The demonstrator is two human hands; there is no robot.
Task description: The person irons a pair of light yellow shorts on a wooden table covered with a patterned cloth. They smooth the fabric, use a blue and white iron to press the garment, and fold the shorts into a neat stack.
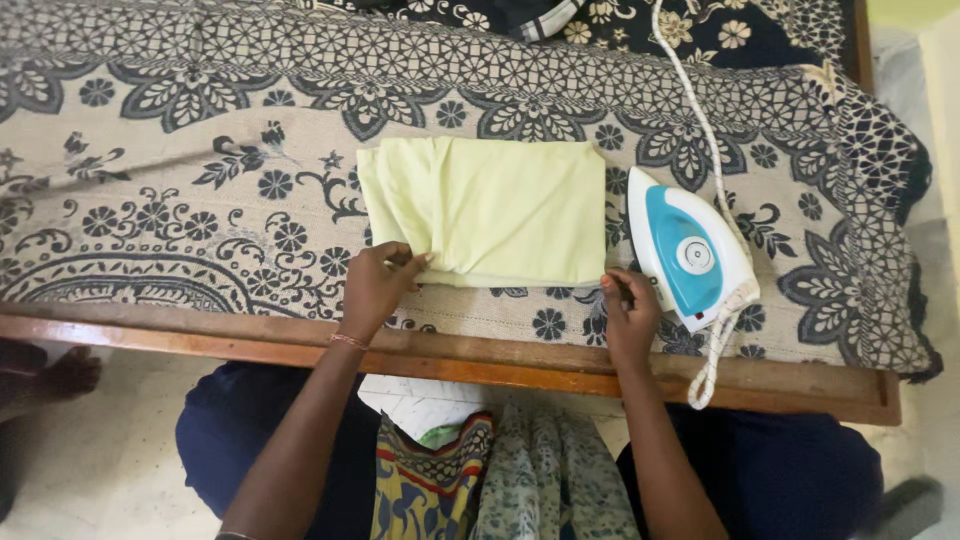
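Head view looks straight down on a bed with a wooden frame (560,372) along its near edge, spread with a cream cover (180,200) printed in dark blue flowers and scrolls. A folded pale yellow cloth (495,205) lies flat near the middle of the cover, a neat rectangle with its long side running left to right. The left hand (375,285) is at the cloth's near left corner, its grip closed on the folded edge, fingers pinching the fabric. The right hand (630,315) is at the near right corner, fingers curled and touching the cover just beside the cloth's edge; whether that grip actually holds any fabric I cannot tell. A thin bangle (348,341) sits on the left wrist.

Just right of the cloth, close to the right hand, a white and turquoise electric iron (690,255) rests soleplate down on the cover, its tip pointing away from the person. Its white braided cord (700,110) runs up over the far side of the bed, and a further bundled length hangs over the frame near the iron's heel. Below the frame, patterned garments (500,470) lie in the person's lap between dark blue clothed legs.
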